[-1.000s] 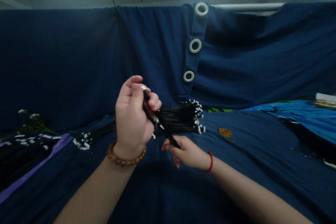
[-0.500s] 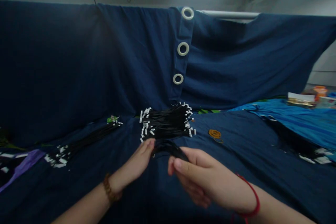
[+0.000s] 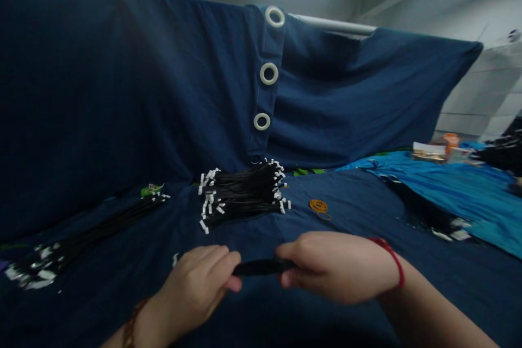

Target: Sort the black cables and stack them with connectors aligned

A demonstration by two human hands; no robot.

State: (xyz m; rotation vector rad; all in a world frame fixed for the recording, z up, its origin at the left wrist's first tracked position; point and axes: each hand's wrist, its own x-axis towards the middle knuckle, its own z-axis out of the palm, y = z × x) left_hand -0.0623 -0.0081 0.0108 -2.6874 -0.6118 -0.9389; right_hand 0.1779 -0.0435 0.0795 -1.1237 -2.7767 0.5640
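A bundle of black cables (image 3: 263, 267) stretches level between my hands, close to me over the dark blue cloth. My left hand (image 3: 199, 277) is closed around its left end, and a bit of white shows just beyond the knuckles. Gripping the right end is my right hand (image 3: 326, 266), thumb and fingers pressed together on it. Behind my hands lies a pile of black cables (image 3: 244, 190) with white connectors at both ends. To its right sit several orange rubber bands (image 3: 318, 206).
Another long bunch of black cables (image 3: 98, 231) lies at left, near a small green item (image 3: 150, 190). At right, blue plastic sheeting (image 3: 444, 185) partly covers more cables (image 3: 424, 209). A blue curtain (image 3: 196, 81) with white rings hangs behind.
My left hand has closed on the bundle's left end, where it was flat beside it. The bundle, arched before, is now straight and nearer me. The view has turned right.
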